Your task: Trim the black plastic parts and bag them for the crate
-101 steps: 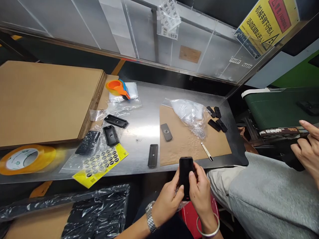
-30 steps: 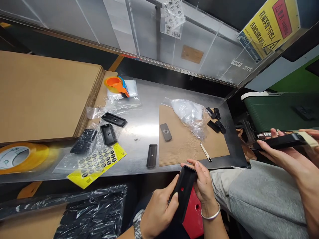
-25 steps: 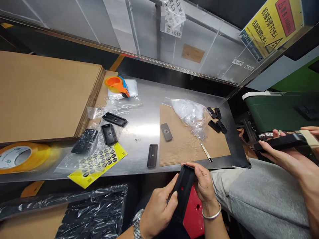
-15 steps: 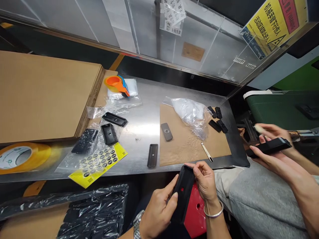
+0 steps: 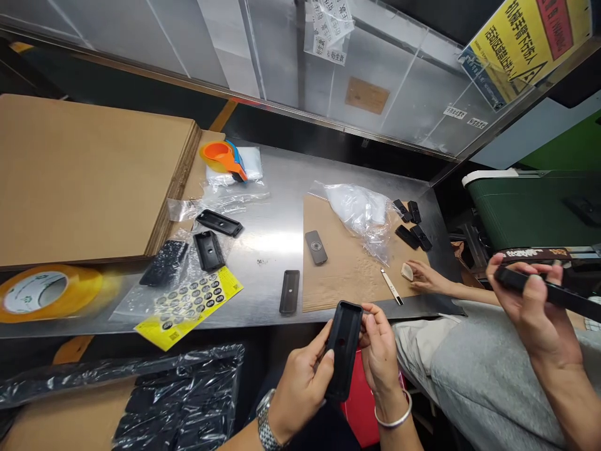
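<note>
A long black plastic shell (image 5: pixel 342 369) with a raised rim and a small hole in its floor is held upright over the table's front edge. My left hand (image 5: pixel 303 382) is closed round its left side, thumb on the rim. At its upper right edge, my right hand (image 5: pixel 379 351) pinches the rim; some fingertips are hidden behind it. On the metal table, nearest to my hands, lies a similar black shell (image 5: pixel 290 291). Two more, an open shell (image 5: pixel 209 250) and a longer shell (image 5: pixel 220 223), rest on plastic film to the left.
A co-worker's hand (image 5: pixel 425 277) sets a whitish pad (image 5: pixel 407 272) on the cardboard (image 5: pixel 338 291); their other hand (image 5: pixel 539 326) holds a black part (image 5: pixel 554 294). A utility knife (image 5: pixel 391 285), bagged items (image 5: pixel 359 210), yellow sticker sheet (image 5: pixel 225 285) and tape roll (image 5: pixel 84 294) lie about.
The shell has tilted and shifted slightly left and up in my hands. The co-worker's hand with the whitish pad has moved left onto the cardboard; the black part has moved right.
</note>
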Motion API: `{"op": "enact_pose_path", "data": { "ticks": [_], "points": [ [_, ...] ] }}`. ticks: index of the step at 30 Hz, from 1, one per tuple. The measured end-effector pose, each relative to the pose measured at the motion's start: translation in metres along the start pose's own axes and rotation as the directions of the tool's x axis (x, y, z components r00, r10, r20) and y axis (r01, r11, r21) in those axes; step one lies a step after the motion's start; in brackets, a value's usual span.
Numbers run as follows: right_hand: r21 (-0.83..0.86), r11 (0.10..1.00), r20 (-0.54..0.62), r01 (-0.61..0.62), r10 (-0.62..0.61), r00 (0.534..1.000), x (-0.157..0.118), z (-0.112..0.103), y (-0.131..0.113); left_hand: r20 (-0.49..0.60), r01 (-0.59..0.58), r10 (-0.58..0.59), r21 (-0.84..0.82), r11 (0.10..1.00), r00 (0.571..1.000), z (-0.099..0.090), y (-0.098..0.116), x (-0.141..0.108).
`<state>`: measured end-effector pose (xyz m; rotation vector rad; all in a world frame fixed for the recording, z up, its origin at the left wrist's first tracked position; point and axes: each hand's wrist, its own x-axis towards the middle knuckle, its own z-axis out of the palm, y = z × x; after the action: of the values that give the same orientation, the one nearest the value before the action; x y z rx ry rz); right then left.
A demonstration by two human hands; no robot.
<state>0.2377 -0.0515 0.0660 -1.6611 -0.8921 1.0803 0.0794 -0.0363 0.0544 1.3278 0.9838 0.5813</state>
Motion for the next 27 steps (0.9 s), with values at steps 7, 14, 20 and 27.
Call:
{"op": "enact_pose_path", "data": {
  "ticks": [7,14,20,27],
  "points": [
    [0.110,0.994,0.077,-0.028,0.020,0.997,-0.021,0.027,0.016,0.024,0.013,-0.011,-0.085,0.996,1.000,0.006,-0.016,0.011],
    [0.118,0.992,0.095,-0.050,0.039,0.995,-0.029,0.031,0.021,0.046,0.012,0.000,-0.252,0.968,0.999,0.020,-0.036,0.015],
    [-0.394,0.919,-0.064,0.032,-0.062,0.996,-0.032,0.026,0.019,0.063,0.151,-0.138,-0.483,0.862,0.988,0.015,-0.033,0.024],
    [-0.588,0.787,0.049,0.187,-0.196,0.979,-0.034,0.025,0.027,0.133,0.257,-0.232,-0.702,0.664,0.964,0.014,-0.029,0.036]
  ]
}}
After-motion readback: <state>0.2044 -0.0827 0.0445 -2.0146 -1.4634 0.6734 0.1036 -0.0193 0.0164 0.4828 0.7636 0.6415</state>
